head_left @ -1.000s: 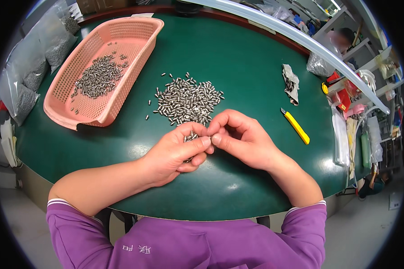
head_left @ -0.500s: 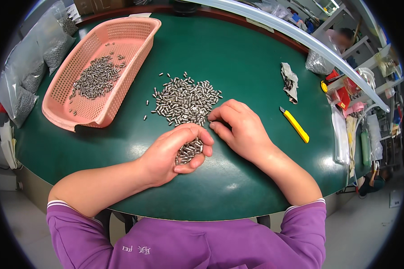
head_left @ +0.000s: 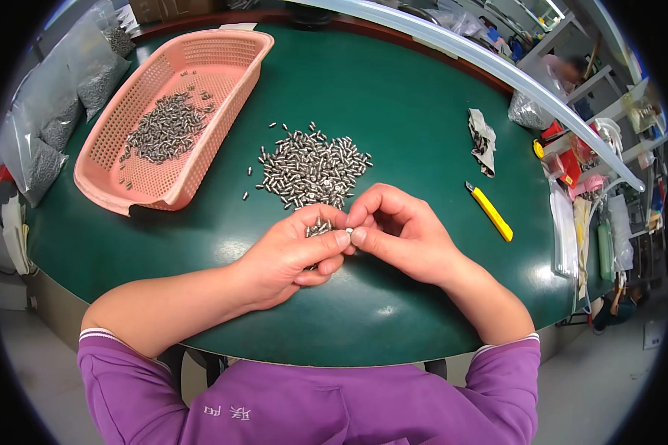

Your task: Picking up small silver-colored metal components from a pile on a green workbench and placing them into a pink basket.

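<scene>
Cupped in my left hand (head_left: pixel 278 256) is a clutch of small shiny metal pins (head_left: pixel 318 227), partly covered by the thumb and fingers. The fingertips of my right hand (head_left: pixel 412 236) meet the left thumb and forefinger around one small metal piece (head_left: pixel 349 231), mostly hidden between them. Just beyond both hands, a loose pile of the same short cylindrical pins (head_left: pixel 312 165) lies on the green table (head_left: pixel 393 96), with a few strays at its left edge. More such pins (head_left: pixel 167 130) lie inside a pink perforated plastic basket (head_left: pixel 226 122) to the left.
A yellow utility knife (head_left: pixel 491 213) and a crumpled grey wrapper (head_left: pixel 482 141) lie on the right. Clear bags of small metal parts (head_left: pixel 48 163) line the left edge. A pale bar (head_left: pixel 497 67) crosses the upper right. Another person (head_left: pixel 564 70) is blurred behind it.
My right hand has come from the pile's near edge to my left hand, and their fingertips now meet. The left thumb has closed over the pins in the palm.
</scene>
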Demonstrator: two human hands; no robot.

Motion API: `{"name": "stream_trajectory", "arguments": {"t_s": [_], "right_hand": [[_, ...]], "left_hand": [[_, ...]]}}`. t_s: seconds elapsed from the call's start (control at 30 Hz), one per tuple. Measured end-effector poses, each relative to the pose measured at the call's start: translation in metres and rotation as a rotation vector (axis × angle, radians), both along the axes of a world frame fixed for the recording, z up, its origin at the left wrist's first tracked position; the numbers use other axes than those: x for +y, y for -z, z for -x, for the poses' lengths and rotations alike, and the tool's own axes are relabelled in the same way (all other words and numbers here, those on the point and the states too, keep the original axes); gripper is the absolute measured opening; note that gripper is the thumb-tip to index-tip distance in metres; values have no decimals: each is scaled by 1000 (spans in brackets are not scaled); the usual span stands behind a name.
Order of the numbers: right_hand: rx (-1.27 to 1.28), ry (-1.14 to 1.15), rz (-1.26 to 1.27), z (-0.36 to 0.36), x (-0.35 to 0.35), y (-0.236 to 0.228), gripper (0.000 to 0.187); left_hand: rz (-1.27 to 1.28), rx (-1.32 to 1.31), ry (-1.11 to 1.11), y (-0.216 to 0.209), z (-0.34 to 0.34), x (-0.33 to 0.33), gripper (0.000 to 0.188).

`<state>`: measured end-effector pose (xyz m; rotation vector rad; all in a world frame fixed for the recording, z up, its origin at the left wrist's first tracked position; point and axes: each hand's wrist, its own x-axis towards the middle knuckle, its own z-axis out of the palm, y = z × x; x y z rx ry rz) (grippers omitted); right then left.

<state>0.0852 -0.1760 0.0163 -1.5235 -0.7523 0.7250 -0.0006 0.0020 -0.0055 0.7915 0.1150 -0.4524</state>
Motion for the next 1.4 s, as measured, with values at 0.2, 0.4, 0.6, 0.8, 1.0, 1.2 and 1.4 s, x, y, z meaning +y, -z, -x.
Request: {"name": "stream_trajectory", "arguments": {"t_s": [0.2,0.4,0.6,0.8,1.0,1.2,1.4], "right_hand": [[136,-38,-19,-4,0,2,13],[-684,127,170,-12,2,13,11],[-1015,98,233,-14,6,21,14],[-970,116,255,-17,4,17,13],[-574,38,16,-7,1,-8,9],[-792,32,11,-4,3,-8,7],[-838,148,71,-17,2,3,10]], "left_hand": [[17,1,6,0,-1,1,13],[32,8,16,0,-3,3,16],[19,-12,33,1,-3,4,20],[15,-49,24,2,-2,3,22],[19,-21,11,4,0,1,16],[-16,-34,22,4,0,1,16],[13,-4,22,2,-2,2,13]]}}
